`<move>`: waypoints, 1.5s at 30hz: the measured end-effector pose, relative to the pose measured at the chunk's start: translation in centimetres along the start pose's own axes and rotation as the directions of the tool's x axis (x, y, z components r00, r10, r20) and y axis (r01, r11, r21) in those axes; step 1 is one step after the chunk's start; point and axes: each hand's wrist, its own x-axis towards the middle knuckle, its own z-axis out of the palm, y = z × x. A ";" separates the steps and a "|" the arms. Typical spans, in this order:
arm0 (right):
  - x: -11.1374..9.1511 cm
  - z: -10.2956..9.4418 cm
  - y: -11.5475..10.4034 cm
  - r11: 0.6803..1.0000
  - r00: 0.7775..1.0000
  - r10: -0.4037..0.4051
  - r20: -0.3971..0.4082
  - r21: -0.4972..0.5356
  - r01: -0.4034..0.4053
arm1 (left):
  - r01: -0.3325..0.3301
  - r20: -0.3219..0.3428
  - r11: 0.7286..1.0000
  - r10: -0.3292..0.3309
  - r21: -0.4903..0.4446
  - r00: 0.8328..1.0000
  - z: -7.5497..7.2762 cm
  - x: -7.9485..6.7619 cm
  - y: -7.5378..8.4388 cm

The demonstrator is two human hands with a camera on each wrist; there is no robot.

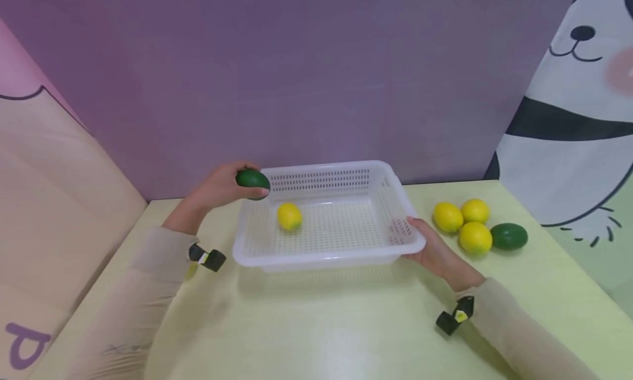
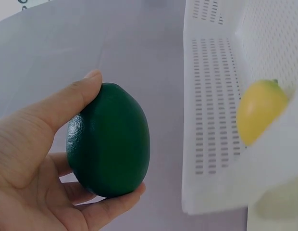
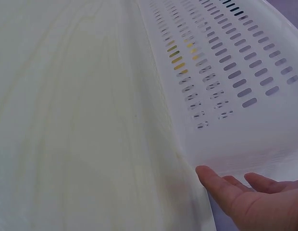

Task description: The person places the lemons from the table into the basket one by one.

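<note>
My left hand (image 1: pixel 225 188) grips a dark green avocado (image 1: pixel 253 183) at the left rim of a white perforated plastic basket (image 1: pixel 321 258). In the left wrist view, thumb and fingers curl round the avocado (image 2: pixel 110 139), which is apart from the basket wall (image 2: pixel 211 110). One lemon (image 1: pixel 289 217) lies inside the basket, towards its left side. At the basket's right front corner, my right hand (image 1: pixel 427 251) holds the rim, thumb on top and fingers below. The right wrist view shows those fingers (image 3: pixel 218 185) against the basket's outside.
Right of the basket, several lemons (image 1: pixel 476 238) sit in a cluster, with another avocado (image 1: pixel 509 236) beside them. A yellow patch is mostly hidden behind my left wrist. A purple panel (image 1: pixel 316 83) rises along the back edge of the pale table (image 1: pixel 306 336).
</note>
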 end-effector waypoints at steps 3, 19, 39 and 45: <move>0.0 0.0 0.0 1.000 1.000 0.002 -0.007 -0.003 -0.002 | -0.016 0.001 1.000 0.016 0.000 1.000 0.4 0.5 0.3; -0.2 0.0 0.1 1.000 1.000 -0.009 0.003 -0.001 0.009 | 0.019 0.014 1.000 -0.019 -0.020 1.000 1.8 2.4 1.7; -0.1 0.1 0.2 1.000 1.000 0.005 -0.031 -0.030 -0.006 | -0.016 0.024 0.999 0.018 -0.052 1.000 3.5 5.9 2.5; 0.0 0.1 0.2 1.000 0.999 0.004 -0.048 -0.023 -0.006 | -0.046 0.061 0.994 0.052 -0.097 0.997 4.3 7.0 3.1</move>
